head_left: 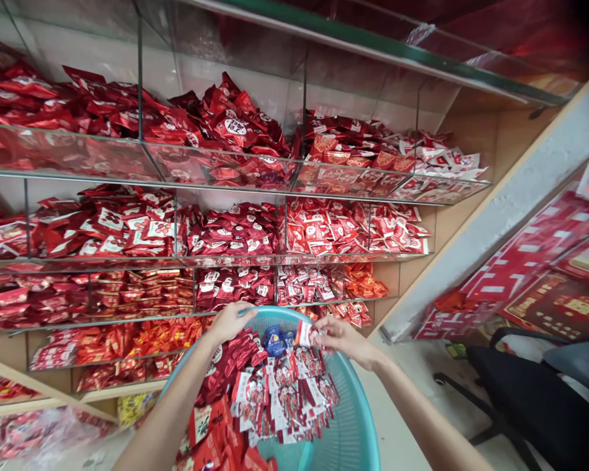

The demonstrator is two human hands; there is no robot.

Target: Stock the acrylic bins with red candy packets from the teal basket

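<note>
A turquoise plastic basket [366, 405] is right below me, holding piles of small wrapped packets. My left hand [230, 323] is closed over the far rim of the basket, its fingertips partly hidden. Between the fingers of my right hand [342, 339] is a small red-and-white packet [305, 333], just above the basket's contents. Under it lie many similar red-and-white packets [285, 392]. Dark red packets [226, 369] and larger bright red packets [213, 428] fill the left side. Several blue packets [275, 341] sit near the far rim.
Glass-fronted shelves [226, 261] rise ahead, their divided compartments piled with red, white and orange packets. To the right stand a black office chair [515, 392] and red printed boxes or bags [525, 255]. Plastic-wrapped goods [44, 432] lie at lower left.
</note>
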